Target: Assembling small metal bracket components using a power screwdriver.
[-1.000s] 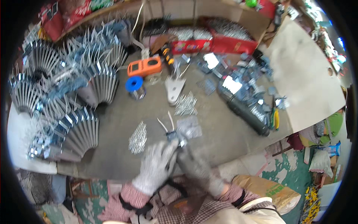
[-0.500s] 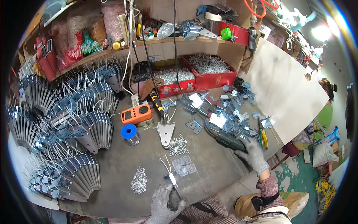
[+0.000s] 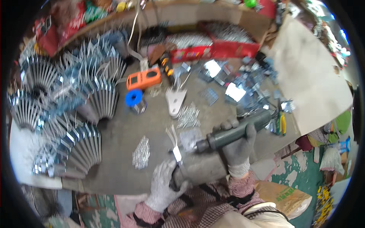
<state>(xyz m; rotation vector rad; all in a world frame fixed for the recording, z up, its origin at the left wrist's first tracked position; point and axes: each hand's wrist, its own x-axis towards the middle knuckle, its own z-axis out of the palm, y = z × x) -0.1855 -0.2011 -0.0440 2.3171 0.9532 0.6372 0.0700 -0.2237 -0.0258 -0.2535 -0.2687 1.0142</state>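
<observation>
My right hand [image 3: 239,150], in a grey glove, is wrapped round a dark green electric screwdriver [image 3: 239,133]. The screwdriver's tip points left, toward the small white block with two pale wires [image 3: 177,154]. My gloved left hand [image 3: 165,182] is curled at the table's near edge, gripping the metal piece under that block; its fingers partly hide the piece. A clear flat bag [image 3: 191,139] lies just beyond the block. A pile of screws [image 3: 188,116] and a heap of small nuts [image 3: 141,152] sit on the table. Motion blurs the view.
Stacked metal brackets with white wires [image 3: 81,150] fill the left side. An orange meter [image 3: 144,78], a blue solder spool [image 3: 134,98] and a grey bracket [image 3: 175,102] stand mid-table. Loose perforated plates [image 3: 247,83], yellow-green pliers [image 3: 282,121] and red screw boxes [image 3: 235,49] lie beyond. Another person [image 3: 342,121] is at far right.
My right hand has lifted the electric screwdriver off the table and brought it left, near the wired block. My left hand stays by the block. The whole view has tilted downward.
</observation>
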